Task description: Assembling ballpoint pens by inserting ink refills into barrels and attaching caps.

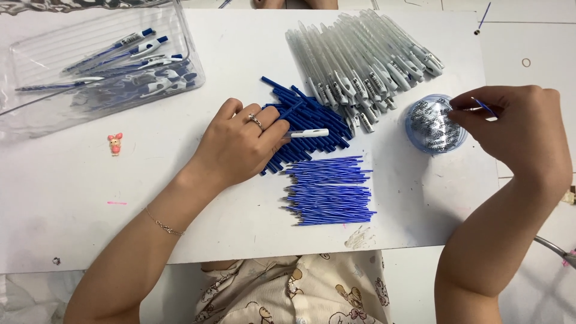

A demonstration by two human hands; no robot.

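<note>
My left hand (243,141) rests on a heap of dark blue pen parts (306,123) and grips a white pen piece (309,133) that sticks out to the right. My right hand (519,129) pinches a thin blue refill (485,107) over a round clear tub of small metal springs (433,124). A neat pile of blue refills (329,191) lies in front of the heap. Several clear pen barrels (360,57) are stacked behind it.
A clear plastic tray (180,36) at the far left holds several assembled blue and white pens (129,63). A small pink figurine (114,144) sits on the white board (90,198). A stray blue refill (483,16) lies at the far right.
</note>
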